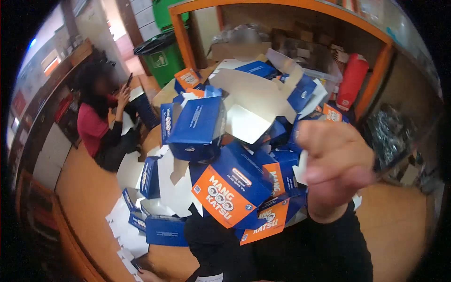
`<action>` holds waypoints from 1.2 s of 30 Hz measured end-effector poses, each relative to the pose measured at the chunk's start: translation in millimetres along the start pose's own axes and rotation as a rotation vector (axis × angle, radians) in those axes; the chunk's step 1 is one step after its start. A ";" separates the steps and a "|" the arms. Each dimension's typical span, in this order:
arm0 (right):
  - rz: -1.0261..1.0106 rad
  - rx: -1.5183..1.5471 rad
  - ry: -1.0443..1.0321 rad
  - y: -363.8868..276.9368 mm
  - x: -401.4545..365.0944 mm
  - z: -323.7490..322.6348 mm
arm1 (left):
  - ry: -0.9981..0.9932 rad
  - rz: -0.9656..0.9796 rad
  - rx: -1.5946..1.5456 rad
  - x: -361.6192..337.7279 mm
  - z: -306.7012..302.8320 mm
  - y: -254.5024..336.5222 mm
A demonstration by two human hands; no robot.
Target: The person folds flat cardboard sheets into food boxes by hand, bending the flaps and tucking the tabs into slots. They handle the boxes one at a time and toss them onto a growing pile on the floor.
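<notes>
Blue and orange folded cartons (223,192) are heaped in front of me, several with "MANG KATSU" lettering. One open carton (249,123) shows its white inside at the middle of the heap. My right hand (334,162) is raised over the heap's right side, close to the camera, its fingers curled together. A white sliver shows beside its fingertips, too blurred to name. At the bottom left edge, my left hand (150,276) is partly cut off, its fingers at the end of a white flat carton (128,257).
A person (96,120) in a red top sits at the left holding a phone (129,79). Behind stand a green bin (164,63) and an orange-framed shelf (376,77). A red bundle (352,82) and a dark plastic bag (392,131) lie at the right.
</notes>
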State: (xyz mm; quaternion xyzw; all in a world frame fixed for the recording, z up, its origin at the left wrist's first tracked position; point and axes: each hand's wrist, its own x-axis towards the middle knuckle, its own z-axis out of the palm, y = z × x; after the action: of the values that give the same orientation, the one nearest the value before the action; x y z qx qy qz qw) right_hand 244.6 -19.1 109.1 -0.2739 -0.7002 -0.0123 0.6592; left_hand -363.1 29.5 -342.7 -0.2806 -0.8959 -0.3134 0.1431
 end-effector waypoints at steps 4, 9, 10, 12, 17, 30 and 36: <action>-0.094 0.100 0.228 5.0 -1.8 -4.6 | 0.058 -0.010 -0.050 -1.2 -13.5 -19.1; -0.060 -0.020 0.141 1.3 -1.2 -19.5 | 0.036 0.166 0.081 8.0 -20.6 -20.9; -0.024 -0.074 0.037 -0.5 -1.2 -21.7 | 0.033 0.178 0.083 10.9 -16.4 -16.4; 0.032 -0.113 -0.126 0.5 0.8 -16.1 | 0.023 0.198 0.082 16.9 -9.4 -4.0; 0.488 0.338 -0.861 6.1 6.6 6.5 | -0.004 0.254 0.053 28.0 2.0 30.1; 0.700 0.446 -0.393 -46.4 9.6 -43.4 | 0.154 0.357 -0.388 60.2 -80.8 137.2; 0.545 0.429 -0.250 -36.7 -8.2 -72.9 | 0.304 0.552 -0.791 37.4 -172.1 228.6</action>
State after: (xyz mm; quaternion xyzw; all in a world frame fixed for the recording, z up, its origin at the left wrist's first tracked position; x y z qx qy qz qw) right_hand 296.7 -80.9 123.6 -0.3053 -0.6635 0.3444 0.5899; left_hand -243.8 82.2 -85.3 -0.4911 -0.5699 -0.6166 0.2321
